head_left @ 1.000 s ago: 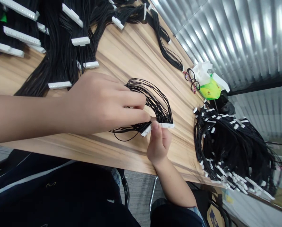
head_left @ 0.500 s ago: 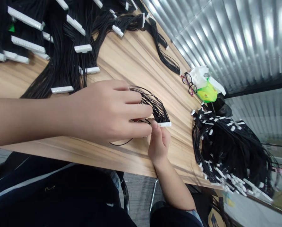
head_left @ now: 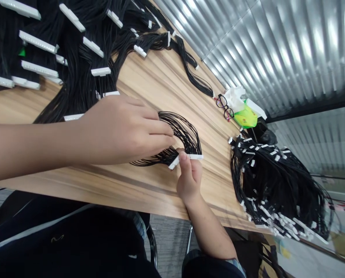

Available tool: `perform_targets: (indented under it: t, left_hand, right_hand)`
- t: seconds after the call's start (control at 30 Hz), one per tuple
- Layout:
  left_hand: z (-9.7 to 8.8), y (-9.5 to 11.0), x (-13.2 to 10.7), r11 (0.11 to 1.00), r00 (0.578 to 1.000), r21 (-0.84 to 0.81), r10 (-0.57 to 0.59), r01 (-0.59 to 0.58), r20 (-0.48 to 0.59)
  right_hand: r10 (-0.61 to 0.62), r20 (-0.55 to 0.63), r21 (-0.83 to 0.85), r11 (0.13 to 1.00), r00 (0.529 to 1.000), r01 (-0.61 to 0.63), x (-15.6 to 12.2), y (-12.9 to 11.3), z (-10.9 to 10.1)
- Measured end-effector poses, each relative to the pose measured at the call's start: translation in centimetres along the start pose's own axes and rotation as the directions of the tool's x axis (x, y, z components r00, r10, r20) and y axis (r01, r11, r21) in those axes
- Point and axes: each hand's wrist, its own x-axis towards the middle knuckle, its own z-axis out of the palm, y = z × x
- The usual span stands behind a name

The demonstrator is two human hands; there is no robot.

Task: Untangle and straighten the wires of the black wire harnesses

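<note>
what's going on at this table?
A person has both bare hands on a looped bundle of black wires. The right hand pinches a white connector under its thumb; the left hand is over the wires, its grip hidden. More wires with white connectors lie in piles at the table's far left and right.

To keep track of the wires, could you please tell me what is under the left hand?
Black wires emerge from beneath the left hand; whatever its palm covers cannot be seen.
</note>
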Motion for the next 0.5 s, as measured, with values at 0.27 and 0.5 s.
perform_targets:
  t: [0.27,0.5]
  left_hand:
    - [1.2,-1.2,-0.3,0.969,0.970,-0.102,0.233,-0.226,0.065]
    - [0.7,-2.5,0.1,0.913,0.892,-0.133,0.405,-0.385,0.199]
  right_hand:
    - [-0.075,0.190,-0.130,0.986,0.979,0.101,-0.1,-0.2,0.3]
    - [-0.109,0.283,-0.214,0.961,0.953,0.173,0.6,-0.6,1.4]
